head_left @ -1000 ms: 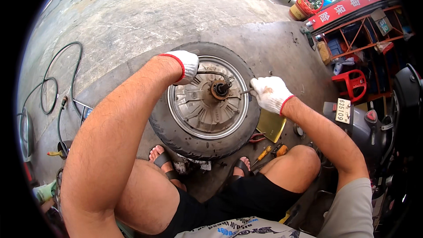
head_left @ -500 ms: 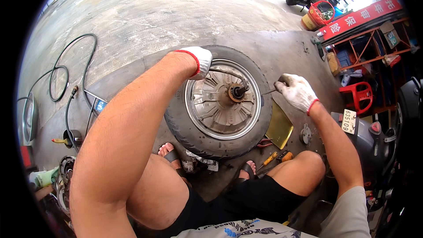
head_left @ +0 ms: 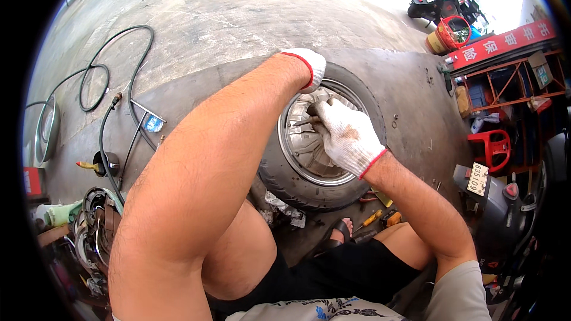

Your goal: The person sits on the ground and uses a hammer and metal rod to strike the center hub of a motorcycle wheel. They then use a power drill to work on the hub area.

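Note:
A wheel with a silver hub [head_left: 303, 142] and black tyre [head_left: 279, 181] lies flat between my legs. My left hand [head_left: 309, 66], in a white glove with red cuff, is at the wheel's upper edge; its fingers are hidden. My right hand [head_left: 342, 131], in a soiled white glove, reaches over the hub and pinches a thin metal tool [head_left: 303, 122] pointing left. The hub's centre is hidden behind this hand.
A black hose [head_left: 89, 107] coils left beside a metal basin [head_left: 49, 131]. A red rack [head_left: 499, 83], red stool [head_left: 496, 148] and parked scooter [head_left: 476, 202] stand right. Tools [head_left: 372, 219] lie by my right foot; dismantled parts [head_left: 95, 226] are left.
My right hand has moved left from the tyre's right side onto the hub with the tool. My left hand shifted right in view; the whole scene shifted right as the camera moved.

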A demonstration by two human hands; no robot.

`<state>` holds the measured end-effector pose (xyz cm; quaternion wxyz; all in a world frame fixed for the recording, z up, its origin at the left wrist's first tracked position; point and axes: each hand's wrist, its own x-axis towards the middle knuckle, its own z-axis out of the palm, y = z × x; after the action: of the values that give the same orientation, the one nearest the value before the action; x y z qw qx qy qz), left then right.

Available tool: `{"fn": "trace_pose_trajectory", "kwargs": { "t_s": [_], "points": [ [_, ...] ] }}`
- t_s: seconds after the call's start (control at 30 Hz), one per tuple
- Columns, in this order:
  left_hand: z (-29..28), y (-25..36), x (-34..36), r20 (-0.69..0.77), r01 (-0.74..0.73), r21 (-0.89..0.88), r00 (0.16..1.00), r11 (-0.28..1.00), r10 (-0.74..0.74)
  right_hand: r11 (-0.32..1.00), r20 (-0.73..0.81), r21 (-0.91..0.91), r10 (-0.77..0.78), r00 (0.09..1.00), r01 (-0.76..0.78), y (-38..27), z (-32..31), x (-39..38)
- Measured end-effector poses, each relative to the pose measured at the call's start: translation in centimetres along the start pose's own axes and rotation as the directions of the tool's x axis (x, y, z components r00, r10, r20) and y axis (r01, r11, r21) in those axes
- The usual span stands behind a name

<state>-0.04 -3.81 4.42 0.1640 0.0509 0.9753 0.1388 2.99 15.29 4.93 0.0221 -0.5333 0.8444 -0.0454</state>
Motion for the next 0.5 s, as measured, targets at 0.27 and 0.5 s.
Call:
{"fn": "trace_pose_trajectory", "kwargs": {
  "t_s": [0.27, 0.5],
  "points": [
    [-0.1, -0.3, -0.8, -0.003, 0.005, -0.075, 1.000, 0.997, -0.006, 0.999, 0.015, 0.045, 0.017, 1.000, -0.018, 0.8, 2.7, 0.9],
    [-0.2, -0.4, -0.4, 0.027, 0.004, -0.078, 1.000, 0.997, -0.002, 0.996, 0.044, -0.026, -0.084, 0.996, 0.085, 0.3, 1.6, 2.0]
  ]
}}
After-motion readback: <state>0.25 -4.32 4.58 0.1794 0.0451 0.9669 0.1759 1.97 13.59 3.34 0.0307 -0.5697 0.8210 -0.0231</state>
